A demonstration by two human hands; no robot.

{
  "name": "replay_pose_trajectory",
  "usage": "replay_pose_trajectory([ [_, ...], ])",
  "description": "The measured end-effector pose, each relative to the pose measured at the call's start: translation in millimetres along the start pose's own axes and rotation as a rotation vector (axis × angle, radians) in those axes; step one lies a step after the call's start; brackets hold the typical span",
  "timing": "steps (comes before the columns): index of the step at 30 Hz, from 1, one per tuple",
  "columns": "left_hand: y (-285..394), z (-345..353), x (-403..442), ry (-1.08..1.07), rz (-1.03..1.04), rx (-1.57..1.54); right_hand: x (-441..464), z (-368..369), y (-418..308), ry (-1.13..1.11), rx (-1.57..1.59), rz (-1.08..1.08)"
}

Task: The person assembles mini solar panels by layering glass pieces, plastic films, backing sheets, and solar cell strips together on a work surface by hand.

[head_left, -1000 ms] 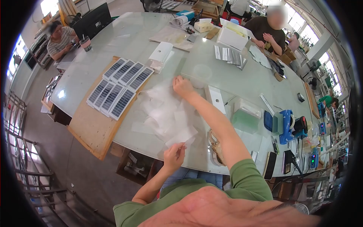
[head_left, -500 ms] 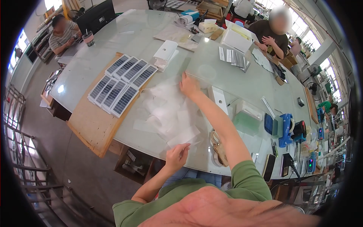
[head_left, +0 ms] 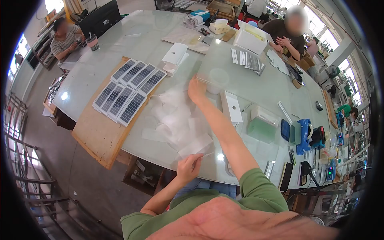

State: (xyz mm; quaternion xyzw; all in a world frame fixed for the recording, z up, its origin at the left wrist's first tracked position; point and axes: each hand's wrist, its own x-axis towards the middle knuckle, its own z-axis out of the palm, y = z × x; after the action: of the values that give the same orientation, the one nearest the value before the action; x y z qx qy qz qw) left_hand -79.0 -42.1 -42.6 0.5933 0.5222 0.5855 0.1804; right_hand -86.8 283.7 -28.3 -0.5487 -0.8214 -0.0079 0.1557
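Observation:
Thin translucent sheets (head_left: 176, 116) lie in a loose, overlapping pile on the glass-topped table (head_left: 160, 154). At the near edge of the pile, my left hand (head_left: 189, 168) pinches the corner of a sheet between thumb and fingers. My right hand (head_left: 197, 90) reaches past the far side of the pile, beside the corner of a raised clear plate (head_left: 224, 66) and a round clear container (head_left: 219, 77). Its fingertips are partly hidden, and whether they hold anything does not show.
Small solar panels (head_left: 128, 90) rest on a wooden board (head_left: 96, 132) at left. White boxes (head_left: 231, 107), a green block stack (head_left: 262, 130), a blue tape dispenser (head_left: 304, 136) and a phone (head_left: 285, 177) lie right. Two people sit across the table.
My right forearm has shifted left, uncovering more of the white box beside it. The gold-coloured item near my elbow is now mostly hidden. My left hand keeps its pinch at the near sheets.

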Motion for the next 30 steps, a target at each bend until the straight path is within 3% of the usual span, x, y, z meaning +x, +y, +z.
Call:
replay_pose_trajectory([
  [6, 1.4, -0.1, 1.2, 0.008, 0.014, -0.002, 8.9, 20.6, -0.2, 0.1, -0.016, 0.049],
  [13, 3.4, -2.4, 1.0, -0.024, -0.021, 0.018, 20.0, 9.0, -10.3, 0.022, -0.081, 0.105],
  [16, 2.7, -4.0, 0.8, -0.014, -0.015, 0.034, 13.2, 6.9, -19.5, 0.133, -0.063, 0.144],
  [18, -2.3, -0.9, 1.3, -0.003, 0.043, 0.009, 5.4, 1.4, -21.0, 0.126, 0.106, 0.098],
  [22, -10.4, 1.1, -7.5, 0.001, -0.05, 0.014, -35.4, -11.7, -21.4, 0.238, 0.042, -0.198],
  [23, -15.8, 2.3, -10.4, 0.017, -0.058, 0.012, -53.1, -25.1, -20.5, 0.244, 0.037, -0.177],
  [26, -14.4, -2.2, -7.3, 0.025, -0.045, 0.037, -98.9, -84.6, -8.5, 0.034, 0.205, -0.24],
  [28, -18.4, -1.1, -11.7, 0.036, -0.078, 0.024, -133.5, -139.4, 13.7, -0.404, 0.801, -0.151],
  [30, -18.7, -2.6, -11.8, 0.037, -0.174, -0.058, -168.6, -179.0, 43.0, -0.759, 1.543, 0.144],
])
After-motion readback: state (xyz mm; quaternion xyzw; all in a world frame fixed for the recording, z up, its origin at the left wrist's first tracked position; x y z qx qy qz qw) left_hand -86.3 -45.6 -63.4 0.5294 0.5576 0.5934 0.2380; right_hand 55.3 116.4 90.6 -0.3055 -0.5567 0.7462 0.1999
